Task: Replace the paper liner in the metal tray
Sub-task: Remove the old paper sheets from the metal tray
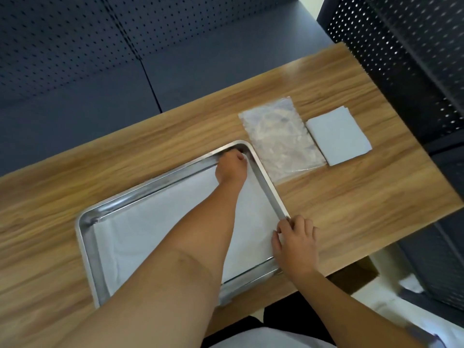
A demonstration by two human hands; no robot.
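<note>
left hand pressed into far tray corner, fingertips hidden, curl untellable | right hand curled on near rim | liner half-covered by forearm

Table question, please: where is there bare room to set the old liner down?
Bare wood lies left of the metal tray and along the table behind it. It is crowded right of the tray's far corner: plastic bag, folded paper.

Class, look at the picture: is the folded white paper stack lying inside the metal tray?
No. The folded white paper stack lies on the wooden table, beyond the metal tray.
</note>
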